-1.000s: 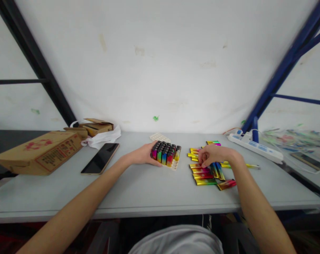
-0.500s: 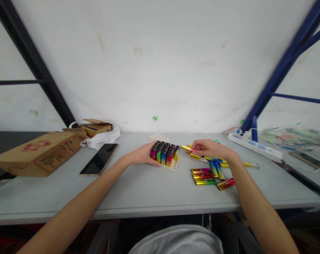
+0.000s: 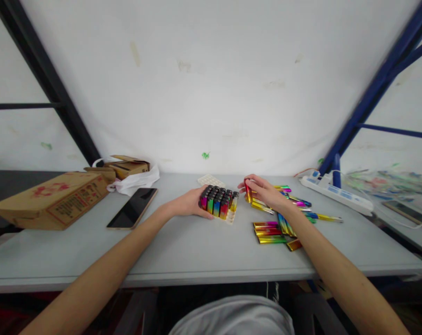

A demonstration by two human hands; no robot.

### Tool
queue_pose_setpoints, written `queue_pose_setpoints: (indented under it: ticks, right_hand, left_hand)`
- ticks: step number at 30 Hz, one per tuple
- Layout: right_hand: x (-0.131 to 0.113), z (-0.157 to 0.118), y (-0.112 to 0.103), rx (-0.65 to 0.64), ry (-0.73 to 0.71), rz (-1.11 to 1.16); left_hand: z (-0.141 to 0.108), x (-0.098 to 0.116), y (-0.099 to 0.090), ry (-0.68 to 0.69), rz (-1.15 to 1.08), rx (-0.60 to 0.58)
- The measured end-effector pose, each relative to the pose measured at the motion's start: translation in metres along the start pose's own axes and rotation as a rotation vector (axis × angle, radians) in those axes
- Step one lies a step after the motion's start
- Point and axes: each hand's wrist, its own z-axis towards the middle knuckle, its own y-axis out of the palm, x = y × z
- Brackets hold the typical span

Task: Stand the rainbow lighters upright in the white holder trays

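My left hand (image 3: 193, 203) is wrapped round the left side of a block of upright lighters (image 3: 216, 204) with black tops and shiny rainbow bodies. They stand in a pale tray (image 3: 231, 217), whose bare holes show along its right edge. My right hand (image 3: 261, 190) pinches one red and gold lighter (image 3: 248, 190), held nearly upright just right of the block. Under and beside that hand, several loose lighters (image 3: 269, 232) lie flat in a scattered pile on the table, partly hidden by my right forearm.
Behind the block lies a second pale tray (image 3: 211, 180). On the left are a phone (image 3: 132, 209), a cardboard box (image 3: 50, 200), a smaller open box (image 3: 127, 167) and a white plastic bag (image 3: 137, 180). A white power strip (image 3: 336, 193) with cables runs along the right side.
My right hand has picked a red and gold lighter from the pile, turned it upright and brought it left towards the block. My left hand stays on the block.
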Motion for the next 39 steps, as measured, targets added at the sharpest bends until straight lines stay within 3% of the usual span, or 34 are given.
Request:
queue_pose_setpoints:
  ticks: [3,8,15,22,28,34,39]
  right_hand:
    - [-0.004,-0.002,0.007,-0.022,0.018,0.099]
    - [-0.006,0.000,0.009,0.084,-0.009,0.169]
    - [-0.005,0.003,0.013,0.094,0.089,0.341]
    - [0.003,0.005,0.028,0.253,0.171,0.205]
    - [0.008,0.003,0.035,0.218,0.077,0.033]
    - [0.001,0.004,0.030,0.252,0.162,0.080]
    - [-0.008,0.001,0.026,0.106,-0.017,0.100]
  left_hand:
    - [0.000,-0.001,0.000,0.006,0.004,0.003]
    - [0.001,-0.003,0.001,0.007,0.014,-0.007]
    - [0.001,-0.003,0.000,0.015,0.020,-0.002]
    - [0.000,-0.002,0.000,0.000,0.015,-0.002]
    - [0.001,0.000,0.000,0.008,0.006,-0.001]
    - [0.001,-0.002,0.001,0.001,-0.006,0.002]
    - [0.001,-0.005,0.001,0.019,0.005,0.001]
